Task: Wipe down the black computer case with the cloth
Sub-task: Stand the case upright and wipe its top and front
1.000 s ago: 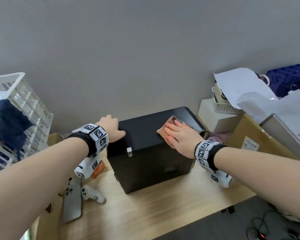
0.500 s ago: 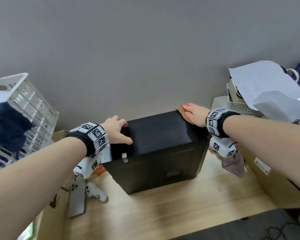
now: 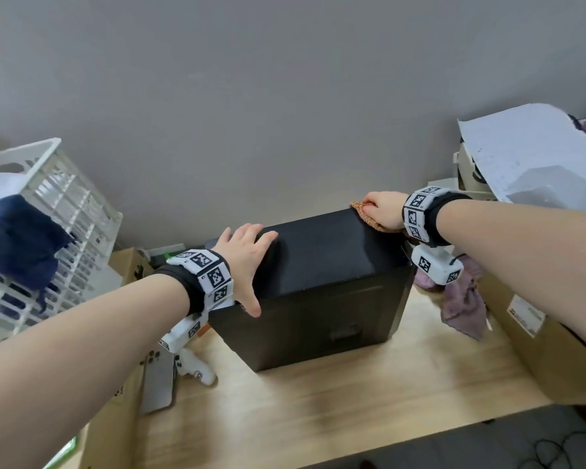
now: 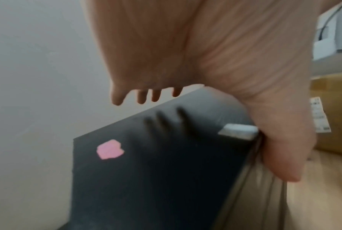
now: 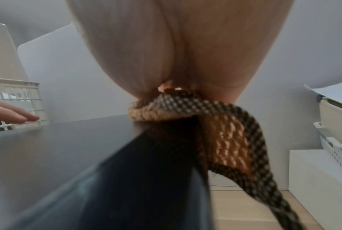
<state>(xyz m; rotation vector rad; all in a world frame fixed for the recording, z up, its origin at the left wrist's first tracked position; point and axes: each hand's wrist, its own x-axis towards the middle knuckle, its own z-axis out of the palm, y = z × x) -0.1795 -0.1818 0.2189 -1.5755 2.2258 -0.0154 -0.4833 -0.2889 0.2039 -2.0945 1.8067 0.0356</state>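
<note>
The black computer case (image 3: 322, 265) stands on the wooden table (image 3: 318, 411) against the grey wall. My left hand (image 3: 247, 255) lies on its top left edge, fingers straight across the top and thumb (image 4: 280, 147) down over the front edge. My right hand (image 3: 383, 209) is at the far right corner of the top, fingers curled over the orange checked cloth (image 3: 366, 216). In the right wrist view the cloth (image 5: 225, 140) is bunched under the palm and hangs down the case's right side (image 5: 146, 171). A pink sticker (image 4: 110, 149) shows on the left side panel.
A white plastic basket (image 3: 65, 198) with a dark blue cloth (image 3: 17, 238) stands at the left. A phone (image 3: 158, 384) and a white controller (image 3: 197, 370) lie left of the case. A pink cloth (image 3: 464, 306), a cardboard box (image 3: 555, 350) and papers (image 3: 521, 150) crowd the right.
My right hand slid the cloth from the middle of the top back to the far right corner, where it now hangs over the side. My left hand stretched its fingers further over the top.
</note>
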